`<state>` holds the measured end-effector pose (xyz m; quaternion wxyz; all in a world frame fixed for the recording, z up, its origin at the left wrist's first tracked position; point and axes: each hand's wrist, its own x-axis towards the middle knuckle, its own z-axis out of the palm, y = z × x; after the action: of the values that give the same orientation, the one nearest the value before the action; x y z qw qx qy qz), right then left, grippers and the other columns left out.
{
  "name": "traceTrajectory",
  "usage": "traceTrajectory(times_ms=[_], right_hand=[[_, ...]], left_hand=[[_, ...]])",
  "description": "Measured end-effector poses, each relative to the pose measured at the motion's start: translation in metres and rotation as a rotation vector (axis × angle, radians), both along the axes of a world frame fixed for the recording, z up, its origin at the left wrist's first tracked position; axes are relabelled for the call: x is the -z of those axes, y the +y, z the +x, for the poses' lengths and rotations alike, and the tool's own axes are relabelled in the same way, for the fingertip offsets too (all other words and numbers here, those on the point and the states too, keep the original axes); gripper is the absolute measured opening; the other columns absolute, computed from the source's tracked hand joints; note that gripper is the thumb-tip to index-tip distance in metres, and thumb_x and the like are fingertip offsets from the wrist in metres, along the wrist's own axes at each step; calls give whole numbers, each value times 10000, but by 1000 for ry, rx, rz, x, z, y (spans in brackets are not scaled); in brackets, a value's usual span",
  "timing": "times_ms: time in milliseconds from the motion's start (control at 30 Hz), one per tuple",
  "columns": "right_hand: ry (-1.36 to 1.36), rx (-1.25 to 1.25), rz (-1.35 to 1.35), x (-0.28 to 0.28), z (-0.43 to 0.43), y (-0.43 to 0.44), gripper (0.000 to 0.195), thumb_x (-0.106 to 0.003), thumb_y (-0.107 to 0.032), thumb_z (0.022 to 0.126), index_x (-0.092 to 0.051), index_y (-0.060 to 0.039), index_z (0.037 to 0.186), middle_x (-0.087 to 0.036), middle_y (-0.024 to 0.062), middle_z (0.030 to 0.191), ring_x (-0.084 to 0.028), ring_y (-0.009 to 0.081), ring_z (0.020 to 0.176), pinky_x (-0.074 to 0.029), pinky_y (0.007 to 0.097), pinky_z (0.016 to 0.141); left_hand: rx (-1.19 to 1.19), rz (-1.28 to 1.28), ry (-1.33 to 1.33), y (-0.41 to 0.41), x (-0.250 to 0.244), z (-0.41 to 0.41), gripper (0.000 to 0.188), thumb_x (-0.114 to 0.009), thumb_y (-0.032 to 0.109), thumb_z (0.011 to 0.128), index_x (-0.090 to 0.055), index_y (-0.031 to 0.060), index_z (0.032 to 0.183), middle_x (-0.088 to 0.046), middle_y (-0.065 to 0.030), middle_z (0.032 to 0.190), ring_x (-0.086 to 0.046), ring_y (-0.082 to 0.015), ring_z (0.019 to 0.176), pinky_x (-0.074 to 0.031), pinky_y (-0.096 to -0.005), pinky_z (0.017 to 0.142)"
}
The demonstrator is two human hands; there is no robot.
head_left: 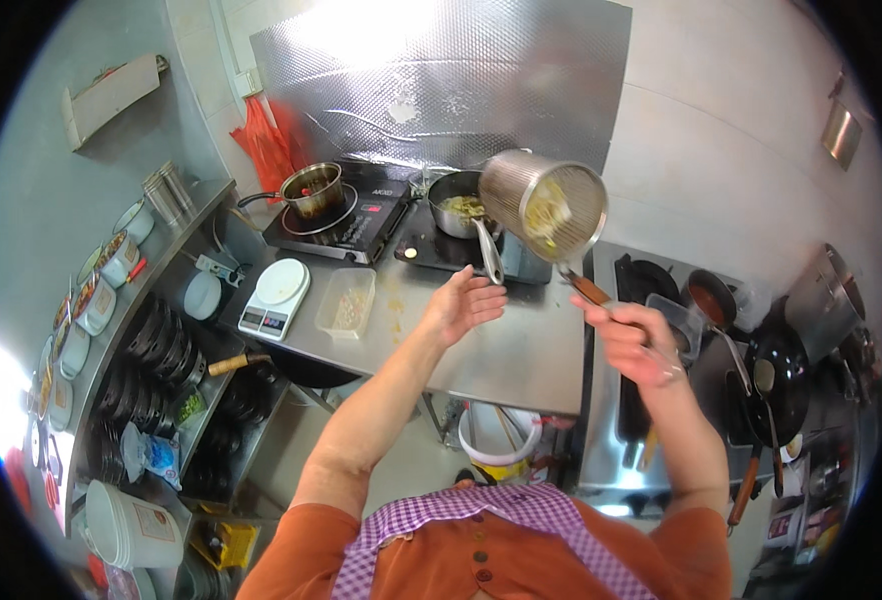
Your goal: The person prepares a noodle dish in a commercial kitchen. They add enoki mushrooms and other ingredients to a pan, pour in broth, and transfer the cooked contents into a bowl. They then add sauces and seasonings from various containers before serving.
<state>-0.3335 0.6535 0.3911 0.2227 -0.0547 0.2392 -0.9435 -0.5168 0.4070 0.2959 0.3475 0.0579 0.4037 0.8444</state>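
My right hand (632, 334) grips the wooden handle of a deep metal strainer basket (501, 191), which is tilted on its side with pale noodle-like food (548, 214) inside. Beside the basket, a small dark saucepan (452, 222) holding greenish food in liquid sits on a black cooktop (441, 251). My left hand (465, 304) is held with fingers apart just below the end of the saucepan's metal handle (489, 255); whether they touch is unclear.
On the left stand a stained metal pot (324, 202) on an induction cooker (366, 232), a white kitchen scale (276, 300) and a plastic container (347, 304). Pans and a black wok (778, 382) lie at the right. A white bucket (497, 442) stands below the counter edge.
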Motion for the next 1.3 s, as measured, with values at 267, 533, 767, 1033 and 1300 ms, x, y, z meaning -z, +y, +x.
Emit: traceTrajectory(times_ms=[267,533,767,1033,1300], right_hand=[[87,560,684,98,-212,-65,529,-571,33,848,-417,-138,1325,-569,29,900,-504,100,646,-430,268,597],[374,1411,1465,163,-291,-134,719,-672,9,785,-360,-101,1423,-593,77,958,-579,190,821,-475,304,775],[284,1420,1322,155,-306,-165,516,-658,-135,871,-455,-39,1335,-621,44,1059,-576,117,890,-466,264,803],[307,1374,1204,191,-298,-176,308,-628,-188,889,-510,-24,1122,-557,49,818,-534,129,736,-452,274,680],[359,1395,1196,173,-288,-195,281,-650,-173,868,-540,-32,1086,-609,53,864,-560,123,779,-473,291,727]], left_hand=[[-4,-152,-42,0,-8,-49,344,-492,408,965,-512,76,1053,-548,-45,688,-464,-136,481,-332,-258,402],[5,-269,108,-82,-10,-83,233,-527,279,962,-548,48,979,-494,-8,613,-317,-64,384,-200,-227,342],[119,-363,151,-127,-14,-113,291,-521,302,965,-567,34,1069,-508,-15,635,-339,-68,415,-215,-221,360],[170,-310,155,-136,-15,-125,334,-514,309,967,-561,39,1158,-527,-20,677,-363,-77,434,-233,-227,380],[143,-288,154,-146,-7,-133,295,-556,274,941,-577,63,1146,-554,-29,745,-447,-84,503,-265,-203,383]])
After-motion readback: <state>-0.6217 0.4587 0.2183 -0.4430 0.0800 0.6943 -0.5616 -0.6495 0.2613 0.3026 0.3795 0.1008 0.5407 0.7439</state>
